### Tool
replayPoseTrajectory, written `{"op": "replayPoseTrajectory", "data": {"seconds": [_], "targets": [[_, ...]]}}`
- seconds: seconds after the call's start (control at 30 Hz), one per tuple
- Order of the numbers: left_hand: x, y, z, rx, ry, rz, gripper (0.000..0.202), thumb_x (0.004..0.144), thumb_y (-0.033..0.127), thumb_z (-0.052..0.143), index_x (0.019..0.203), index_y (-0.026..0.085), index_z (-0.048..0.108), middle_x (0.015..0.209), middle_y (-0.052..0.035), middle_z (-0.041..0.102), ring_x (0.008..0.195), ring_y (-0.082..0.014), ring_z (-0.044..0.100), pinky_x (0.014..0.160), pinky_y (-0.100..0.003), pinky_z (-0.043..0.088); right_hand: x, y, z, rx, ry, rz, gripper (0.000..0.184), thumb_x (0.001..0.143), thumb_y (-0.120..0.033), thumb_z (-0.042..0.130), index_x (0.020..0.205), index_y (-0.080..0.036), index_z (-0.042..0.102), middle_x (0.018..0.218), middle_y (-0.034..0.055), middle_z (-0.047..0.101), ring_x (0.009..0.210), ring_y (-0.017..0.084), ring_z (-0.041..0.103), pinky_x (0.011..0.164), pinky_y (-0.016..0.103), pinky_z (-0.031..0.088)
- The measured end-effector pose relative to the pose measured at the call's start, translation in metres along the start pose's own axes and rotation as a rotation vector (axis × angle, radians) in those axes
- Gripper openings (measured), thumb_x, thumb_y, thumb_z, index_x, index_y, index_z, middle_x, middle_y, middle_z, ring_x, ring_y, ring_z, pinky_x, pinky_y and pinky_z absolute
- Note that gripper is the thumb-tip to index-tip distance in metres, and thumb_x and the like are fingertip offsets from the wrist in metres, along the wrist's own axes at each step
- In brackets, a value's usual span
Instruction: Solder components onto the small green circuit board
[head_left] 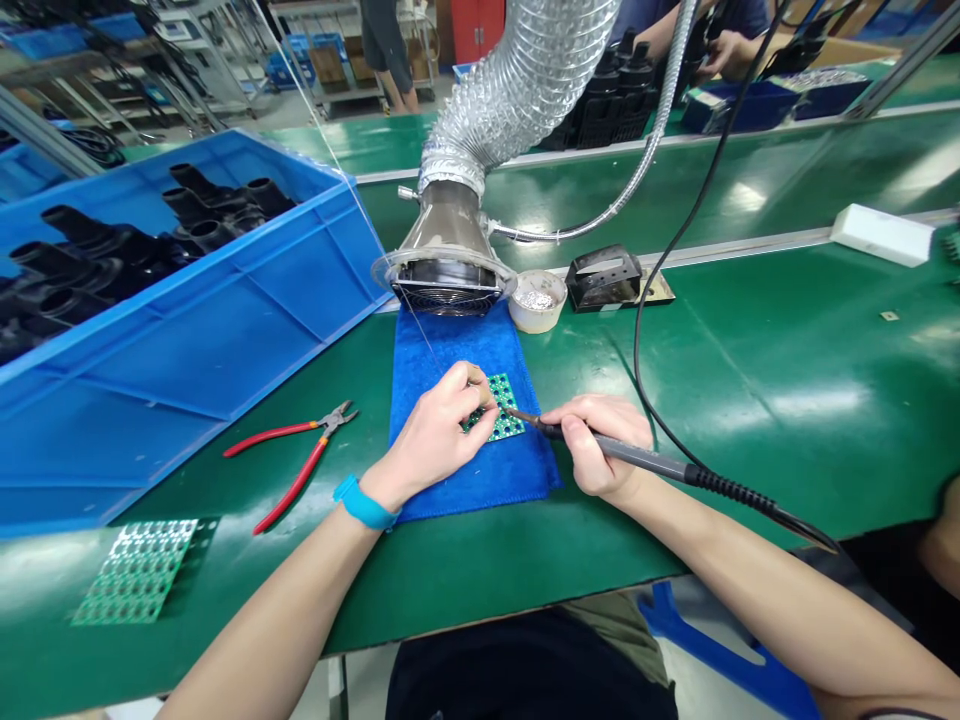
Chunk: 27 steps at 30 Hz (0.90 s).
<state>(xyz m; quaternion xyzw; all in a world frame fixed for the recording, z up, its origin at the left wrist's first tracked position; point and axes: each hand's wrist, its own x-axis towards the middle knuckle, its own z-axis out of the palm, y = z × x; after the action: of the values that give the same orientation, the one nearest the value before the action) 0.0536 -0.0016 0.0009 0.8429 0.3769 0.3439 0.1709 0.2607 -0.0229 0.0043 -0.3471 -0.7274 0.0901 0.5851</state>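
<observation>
My right hand (600,440) is wrapped round a soldering iron (649,458), its tip pointing left onto a small green circuit board (507,428) with rows of dark holes. The board lies on a blue cloth (480,490), partly hidden by my left hand (442,420). The fingers of that hand are pinched over the board, close to the iron's tip. A thin solder wire (429,345) runs down from above into them. Left of the cloth lie red-handled cutting pliers (319,450), jaws apart. Another green perforated board (139,572) is at the lower left.
A blue crate (225,370) of black plastic parts stands at the left. Over the cloth hangs a fume hood (448,240) with a silver duct (517,90). Behind are a round tub (538,302) and an iron stand (606,280). The iron's cable (641,330) loops at right.
</observation>
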Motion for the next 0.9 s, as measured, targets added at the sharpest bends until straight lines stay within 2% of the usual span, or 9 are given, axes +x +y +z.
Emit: {"op": "replayPoseTrajectory", "data": {"seconds": [0.1, 0.17, 0.27, 0.37, 0.5, 0.63, 0.7, 0.83, 0.9], "targets": [[0.001, 0.0, 0.0, 0.039, -0.007, 0.02, 0.008, 0.094, 0.014, 0.06, 0.086, 0.016, 0.062, 0.099, -0.0056, 0.058, 0.087, -0.0144, 0.06, 0.074, -0.028, 0.052, 0.001, 0.0, 0.0, -0.004, -0.005, -0.007, 0.024, 0.084, -0.011, 0.051, 0.069, -0.018, 0.068, 0.056, -0.0012, 0.069, 0.045, 0.012, 0.063, 0.049, 0.024, 0.048], [0.003, 0.001, -0.004, 0.048, 0.06, 0.008, 0.009, 0.093, 0.014, 0.06, 0.086, 0.017, 0.063, 0.099, -0.005, 0.059, 0.079, -0.0123, 0.059, 0.067, -0.026, 0.051, 0.001, 0.0, 0.0, -0.01, -0.008, -0.009, 0.024, 0.084, -0.011, 0.051, 0.069, -0.018, 0.068, 0.057, -0.001, 0.07, 0.046, 0.012, 0.064, 0.049, 0.024, 0.049], [0.008, 0.003, -0.021, 0.104, 0.314, -0.039, 0.005, 0.09, 0.016, 0.065, 0.085, 0.017, 0.064, 0.103, -0.0059, 0.059, 0.077, -0.0123, 0.059, 0.06, -0.025, 0.052, 0.0, 0.0, 0.0, -0.015, 0.002, -0.005, 0.025, 0.085, -0.011, 0.051, 0.069, -0.018, 0.068, 0.058, -0.0006, 0.071, 0.047, 0.012, 0.064, 0.05, 0.023, 0.05], [0.01, 0.007, -0.047, 0.223, 0.604, -0.055, 0.008, 0.085, 0.021, 0.073, 0.085, 0.019, 0.065, 0.101, -0.007, 0.062, 0.094, -0.0195, 0.063, 0.065, -0.028, 0.055, 0.002, -0.002, -0.003, -0.018, 0.028, -0.001, 0.026, 0.085, -0.011, 0.05, 0.068, -0.019, 0.068, 0.058, -0.0008, 0.071, 0.047, 0.012, 0.064, 0.05, 0.023, 0.05], [-0.001, 0.015, -0.077, 0.475, 0.795, -0.014, 0.011, 0.083, 0.024, 0.078, 0.083, 0.021, 0.067, 0.068, 0.0024, 0.062, 0.062, -0.0129, 0.059, 0.059, -0.027, 0.047, 0.008, -0.013, -0.01, -0.026, 0.048, 0.02, 0.026, 0.085, -0.01, 0.05, 0.069, -0.019, 0.068, 0.061, -0.0011, 0.073, 0.05, 0.012, 0.067, 0.053, 0.023, 0.052], [-0.019, 0.026, -0.074, 0.619, 0.67, 0.049, 0.015, 0.077, 0.026, 0.084, 0.076, 0.021, 0.07, 0.048, 0.0075, 0.051, 0.044, -0.0077, 0.046, 0.047, -0.024, 0.033, 0.006, -0.025, -0.019, -0.039, -0.008, 0.059, 0.025, 0.087, -0.011, 0.051, 0.074, -0.019, 0.07, 0.065, -0.0007, 0.074, 0.054, 0.013, 0.069, 0.055, 0.024, 0.054], [-0.024, 0.03, -0.059, 0.449, 0.58, 0.006, 0.017, 0.078, 0.027, 0.082, 0.072, 0.019, 0.069, 0.048, 0.0076, 0.05, 0.043, -0.0061, 0.044, 0.045, -0.022, 0.031, -0.001, -0.028, -0.021, -0.044, -0.005, 0.064, 0.024, 0.088, -0.012, 0.05, 0.078, -0.02, 0.071, 0.066, -0.0003, 0.074, 0.055, 0.014, 0.068, 0.055, 0.025, 0.054], [-0.026, 0.027, -0.023, -0.038, 0.341, -0.281, 0.021, 0.085, 0.032, 0.075, 0.071, 0.019, 0.065, 0.046, 0.0093, 0.043, 0.041, -0.0055, 0.036, 0.042, -0.02, 0.029, -0.02, -0.027, -0.022, -0.077, 0.012, 0.1, 0.024, 0.089, -0.013, 0.05, 0.083, -0.02, 0.072, 0.067, -0.0004, 0.073, 0.051, 0.014, 0.065, 0.055, 0.027, 0.054], [-0.024, 0.023, -0.012, -0.153, 0.245, -0.36, 0.019, 0.087, 0.03, 0.072, 0.074, 0.019, 0.065, 0.048, 0.0086, 0.046, 0.042, -0.0065, 0.037, 0.042, -0.02, 0.03, -0.026, -0.026, -0.022, -0.09, 0.024, 0.127, 0.024, 0.09, -0.013, 0.05, 0.084, -0.02, 0.072, 0.067, -0.0002, 0.073, 0.05, 0.013, 0.064, 0.054, 0.027, 0.053]]}}
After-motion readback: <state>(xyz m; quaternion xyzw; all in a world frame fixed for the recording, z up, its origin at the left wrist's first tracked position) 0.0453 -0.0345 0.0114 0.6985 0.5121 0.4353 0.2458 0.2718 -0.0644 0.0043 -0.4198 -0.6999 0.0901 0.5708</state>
